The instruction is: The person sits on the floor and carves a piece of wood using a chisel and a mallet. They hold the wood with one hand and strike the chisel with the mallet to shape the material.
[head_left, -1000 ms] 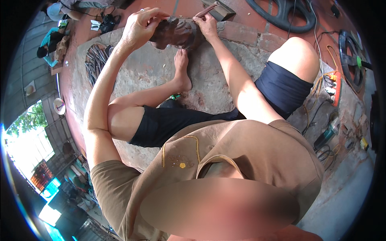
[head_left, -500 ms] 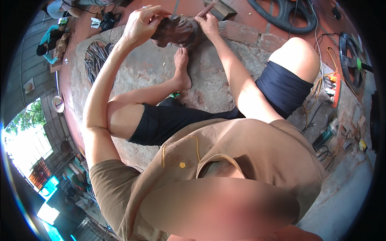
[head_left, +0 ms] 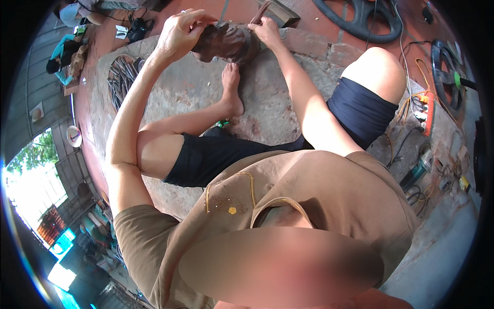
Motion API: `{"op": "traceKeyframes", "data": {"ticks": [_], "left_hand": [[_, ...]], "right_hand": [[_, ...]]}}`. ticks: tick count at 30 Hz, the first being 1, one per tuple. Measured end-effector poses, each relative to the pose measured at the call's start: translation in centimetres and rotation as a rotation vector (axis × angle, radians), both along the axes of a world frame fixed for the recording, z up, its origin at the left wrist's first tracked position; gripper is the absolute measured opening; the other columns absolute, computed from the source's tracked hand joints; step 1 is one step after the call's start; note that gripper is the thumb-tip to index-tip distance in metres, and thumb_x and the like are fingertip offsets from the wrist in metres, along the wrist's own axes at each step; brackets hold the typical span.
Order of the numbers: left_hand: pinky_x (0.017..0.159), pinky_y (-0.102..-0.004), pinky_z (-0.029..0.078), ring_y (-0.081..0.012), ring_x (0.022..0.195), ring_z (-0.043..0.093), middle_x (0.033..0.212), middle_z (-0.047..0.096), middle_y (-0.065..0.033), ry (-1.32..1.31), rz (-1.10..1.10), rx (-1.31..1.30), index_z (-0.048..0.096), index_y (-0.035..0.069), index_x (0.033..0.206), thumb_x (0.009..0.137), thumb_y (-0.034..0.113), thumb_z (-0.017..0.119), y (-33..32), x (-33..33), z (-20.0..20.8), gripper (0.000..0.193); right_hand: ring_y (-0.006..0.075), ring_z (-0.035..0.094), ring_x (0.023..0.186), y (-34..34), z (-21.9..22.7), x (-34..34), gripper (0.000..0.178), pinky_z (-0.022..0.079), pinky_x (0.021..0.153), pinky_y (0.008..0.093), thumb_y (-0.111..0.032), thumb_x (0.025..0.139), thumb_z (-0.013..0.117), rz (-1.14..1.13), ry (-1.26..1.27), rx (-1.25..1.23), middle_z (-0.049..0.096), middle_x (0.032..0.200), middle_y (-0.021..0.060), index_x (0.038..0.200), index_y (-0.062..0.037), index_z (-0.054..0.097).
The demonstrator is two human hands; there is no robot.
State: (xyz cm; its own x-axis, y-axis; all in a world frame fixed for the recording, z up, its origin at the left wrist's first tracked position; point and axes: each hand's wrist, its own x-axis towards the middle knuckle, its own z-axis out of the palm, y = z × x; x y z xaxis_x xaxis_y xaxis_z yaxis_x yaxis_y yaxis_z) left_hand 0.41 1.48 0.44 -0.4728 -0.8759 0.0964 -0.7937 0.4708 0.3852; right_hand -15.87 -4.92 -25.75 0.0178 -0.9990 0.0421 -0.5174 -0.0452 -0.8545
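Observation:
At the far middle stands a dark brown carved piece (head_left: 226,44) with a rounded, folded surface, on the stone slab. My left hand (head_left: 180,35) is raised at its left side, wearing a ring. Its fingers are bent toward the top of the carving; anything between the fingertips is too hidden to name. On the carving's right, my right hand (head_left: 267,32) grips a reddish-brown wooden stick (head_left: 261,12), which slants up and away to the right. My bare foot (head_left: 231,77) rests just in front of the carving.
Many slim tools lie in a round basket (head_left: 121,74) to the left. Beyond the right hand are a wooden block (head_left: 280,14) and a black spoked wheel (head_left: 370,36). Cables, an orange power strip (head_left: 428,116) and a green power tool (head_left: 419,167) lie right. Another person (head_left: 62,59) sits far left.
The wooden stick in my right hand has tilted slightly and shifted a little left. My left hand stays nearly in place beside the carving.

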Motion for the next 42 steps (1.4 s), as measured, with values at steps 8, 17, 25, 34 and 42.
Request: {"op": "traceKeyframes", "data": {"ticks": [8,17,25,34,42], "left_hand": [[0.072,-0.026,0.05,-0.0149,0.085,0.066,0.092,0.07,-0.0034,-0.017,-0.004,0.004,0.067,0.008,0.101,0.086,0.004,0.057,-0.6,0.5,-0.3,0.017],[0.082,-0.0239,0.05,-0.0113,0.091,0.065,0.099,0.07,-0.0034,0.065,0.163,0.124,0.066,0.008,0.108,0.089,0.006,0.056,-1.9,2.5,-0.6,0.021],[0.084,-0.0246,0.049,-0.0118,0.091,0.065,0.098,0.07,-0.0053,0.113,0.291,0.068,0.067,0.006,0.108,0.087,0.006,0.053,-3.3,2.7,-1.3,0.025],[0.083,-0.0243,0.05,-0.013,0.09,0.066,0.094,0.071,-0.0059,0.039,0.322,0.018,0.068,0.006,0.104,0.086,0.005,0.051,-3.7,-0.5,-0.7,0.025],[0.083,-0.0243,0.05,-0.0124,0.09,0.066,0.093,0.071,-0.0059,0.113,0.289,0.056,0.068,0.005,0.104,0.085,0.004,0.052,-5.6,0.3,-1.5,0.025]], "right_hand": [[0.0167,0.062,0.071,1.4,-0.6,0.4,0.018,0.048,0.068,0.0324,-0.015,0.074,0.074,-0.085,-0.746,0.222,0.066,0.077,0.0079,0.084,-0.0035,0.065],[0.0098,0.057,0.063,3.9,0.4,0.2,0.01,0.046,0.057,0.0252,-0.007,0.081,0.068,-0.084,-0.791,0.362,0.062,0.074,0.0016,0.087,-0.0042,0.061],[0.0069,0.055,0.062,5.1,0.7,0.9,0.008,0.043,0.054,0.024,-0.005,0.081,0.067,-0.197,-1.097,0.292,0.064,0.076,0.0031,0.087,-0.002,0.062],[0.0122,0.058,0.069,0.6,-0.6,1.4,0.018,0.045,0.064,0.0302,-0.011,0.074,0.075,-0.18,-0.929,0.202,0.067,0.077,0.0064,0.082,0.0012,0.065],[0.0141,0.059,0.063,-1.7,-3.9,1.0,0.021,0.047,0.054,0.0305,-0.014,0.075,0.075,-0.247,-0.548,0.27,0.065,0.074,0.0071,0.082,0.0022,0.064]]}}
